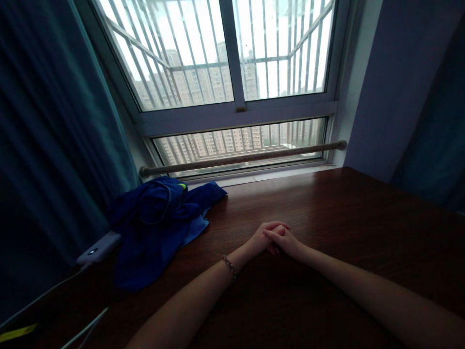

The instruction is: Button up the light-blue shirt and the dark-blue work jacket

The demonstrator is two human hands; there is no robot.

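One left hand (264, 238) and one right hand (290, 244) are showing over one tabletop (363, 218). One bracelet (229, 267) is circling the left wrist. To the left of the hands, one blue garment (156, 228) is lying; farther left, one white device (99, 248) and one yellow object (18, 333) are appearing. Beyond the hands, one rail (247, 158) is crossing one window (238, 114). Two curtains are hanging, one left (54, 121) and one right (432, 150) of the hands.

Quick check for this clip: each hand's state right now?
Left hand: closed, clasped with the other; no object visible in its grip.
Right hand: closed, clasped with the other; no object visible in its grip.
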